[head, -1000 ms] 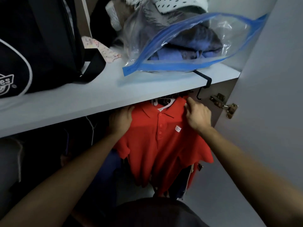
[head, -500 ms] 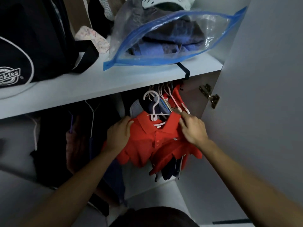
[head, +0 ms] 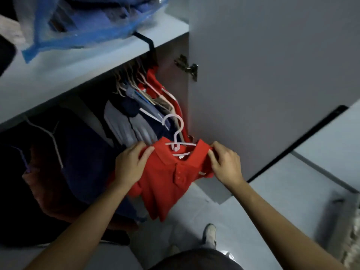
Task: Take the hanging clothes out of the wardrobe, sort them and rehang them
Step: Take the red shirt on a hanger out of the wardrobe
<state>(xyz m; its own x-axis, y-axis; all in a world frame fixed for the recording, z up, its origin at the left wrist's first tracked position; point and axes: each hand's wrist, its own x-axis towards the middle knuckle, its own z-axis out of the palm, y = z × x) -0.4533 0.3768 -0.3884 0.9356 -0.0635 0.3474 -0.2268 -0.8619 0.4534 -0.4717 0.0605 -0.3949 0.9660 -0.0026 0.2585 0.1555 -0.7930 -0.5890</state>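
a: what is in the hands?

b: a small red polo shirt (head: 169,178) on a white hanger (head: 176,137). the left hand (head: 129,165) pinches the shirt's left shoulder, with the thumb on top of the cloth. the right hand (head: 224,163) pinches the other shoulder, fingers closed on the red cloth.

a: is the hanger on the rail?

b: no. the hook sticks up in the air and touches nothing. the shirt is held out in front of the wardrobe, lower than the shelf (head: 81,71).

a: what is behind it?

b: more clothes hanging in the wardrobe (head: 140,114). i see red ones, grey ones and dark blue ones, packed close on pale hangers. to the left there are dark clothes, too dim to tell what they are.

a: and on top?

b: a clear bag with a blue edge (head: 91,22) lies on the shelf with blue cloth inside. it is blurry.

a: what is on the right?

b: the open wardrobe door (head: 272,75), grey, with a metal hinge (head: 188,68) at its inner edge. down low is a pale floor (head: 253,207) and one light shoe (head: 210,233).
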